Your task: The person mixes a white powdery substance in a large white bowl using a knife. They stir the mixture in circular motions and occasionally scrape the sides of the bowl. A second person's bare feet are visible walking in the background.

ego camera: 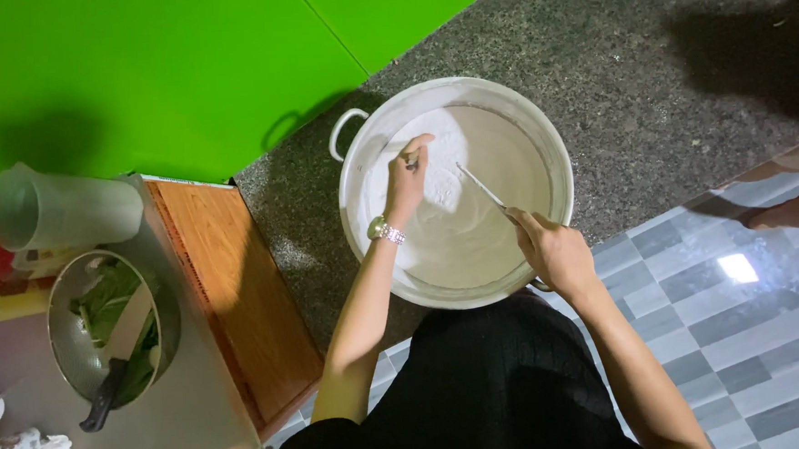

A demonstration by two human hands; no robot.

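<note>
Head view: your hands work over a large white pot (457, 190) on the grey stone floor. Your left hand (406, 179), wristwatch on, pinches something small, hard to make out, above the white contents. Your right hand (554, 253) is closed on a thin metal utensil (481, 186) reaching into the pot. Left, a desk (191, 418) carries a bowl of greens (113, 321) and a jug (61, 208).

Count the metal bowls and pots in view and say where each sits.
2. A big white pot sits on the dark floor under both hands; a steel bowl with greens and a knife sits on the table at left.
</note>
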